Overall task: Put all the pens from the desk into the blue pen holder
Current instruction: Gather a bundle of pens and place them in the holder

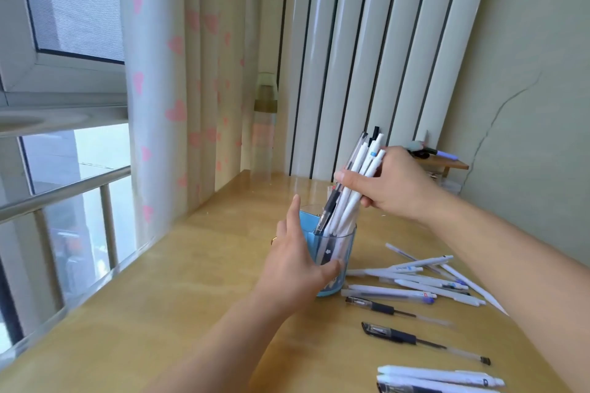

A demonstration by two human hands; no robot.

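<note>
The translucent blue pen holder (344,249) stands on the wooden desk (178,290). My left hand (295,252) wraps around its left side, thumb across the front. My right hand (391,183) grips a bundle of pens (354,188), mostly white, tilted with their lower ends inside the holder. Several white pens (418,277) lie in a loose pile to the right of the holder. Two clear pens with black grips (421,341) lie nearer to me, and more white pens (437,376) rest at the bottom edge.
A tall bottle (265,118) stands at the desk's far corner by the heart-print curtain (178,80). A small wooden shelf (443,163) with items sits behind my right hand. A window with a metal rail (64,191) runs along the left.
</note>
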